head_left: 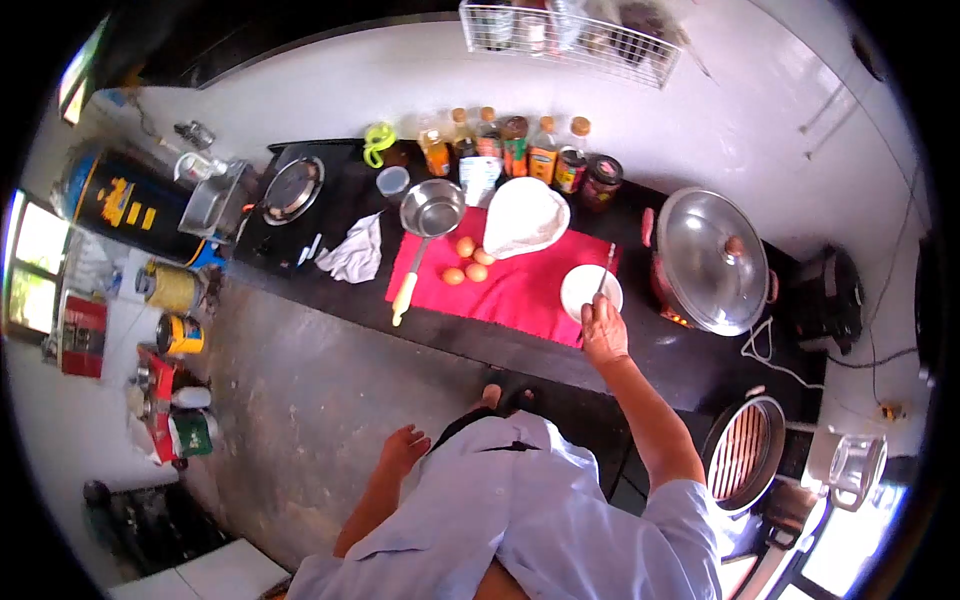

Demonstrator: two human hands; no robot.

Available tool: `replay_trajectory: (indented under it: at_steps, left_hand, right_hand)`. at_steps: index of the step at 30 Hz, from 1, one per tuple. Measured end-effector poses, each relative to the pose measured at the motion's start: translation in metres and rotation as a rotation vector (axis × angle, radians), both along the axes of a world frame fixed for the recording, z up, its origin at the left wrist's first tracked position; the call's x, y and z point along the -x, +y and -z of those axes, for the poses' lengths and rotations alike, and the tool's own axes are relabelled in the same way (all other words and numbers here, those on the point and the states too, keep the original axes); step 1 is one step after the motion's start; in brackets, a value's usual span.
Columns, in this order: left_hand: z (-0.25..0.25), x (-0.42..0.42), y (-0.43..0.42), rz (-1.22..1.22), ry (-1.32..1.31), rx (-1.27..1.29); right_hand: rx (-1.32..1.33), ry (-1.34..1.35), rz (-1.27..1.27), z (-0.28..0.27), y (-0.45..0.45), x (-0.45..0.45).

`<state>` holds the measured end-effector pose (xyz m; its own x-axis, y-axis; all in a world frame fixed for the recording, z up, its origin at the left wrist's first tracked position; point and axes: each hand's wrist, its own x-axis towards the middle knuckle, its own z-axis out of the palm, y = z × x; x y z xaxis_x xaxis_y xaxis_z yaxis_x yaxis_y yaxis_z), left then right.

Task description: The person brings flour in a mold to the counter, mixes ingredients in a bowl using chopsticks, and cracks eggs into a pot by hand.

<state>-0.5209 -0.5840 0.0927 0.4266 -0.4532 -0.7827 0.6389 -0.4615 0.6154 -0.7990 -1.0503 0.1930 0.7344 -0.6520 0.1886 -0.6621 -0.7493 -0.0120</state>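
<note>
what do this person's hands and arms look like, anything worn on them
The left hand and right hand wear no gloves. The pale bluish shirt has loose, plain sleeves that leave the forearms uncovered. Rings can't be made out.

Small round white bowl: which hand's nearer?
Right. The right hand is at the near rim of the bowl; the left hand hangs farther off, above the floor.
</note>
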Motion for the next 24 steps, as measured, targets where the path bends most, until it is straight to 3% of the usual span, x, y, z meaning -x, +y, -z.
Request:
replay_trajectory:
  at_steps: [2, 4, 11, 15, 20, 24]
  left_hand:
    - [0.009, 0.007, 0.022, -0.034, -0.006, -0.038]
    - [0.021, 0.013, 0.038, -0.335, 0.184, -0.070]
    - [0.046, 0.014, 0.060, -0.357, 0.187, -0.189]
    - [0.019, -0.010, 0.025, -0.371, 0.193, -0.015]
    - [-0.040, -0.069, -0.082, -0.242, 0.146, 0.220]
    - [-0.118, -0.108, -0.178, -0.156, 0.213, 0.371]
  right_hand:
    - [-0.021, 0.053, 0.034, 0.017, -0.004, -0.005]
    - [-0.009, 0.061, 0.037, 0.012, -0.003, -0.010]
    - [-0.154, 0.229, 0.166, 0.013, -0.003, -0.026]
    - [-0.163, 0.252, 0.196, 0.013, 0.002, -0.026]
    - [-0.084, 0.281, 0.208, -0.001, 0.008, -0.025]
    - [0.032, 0.155, 0.253, -0.025, 0.022, -0.030]
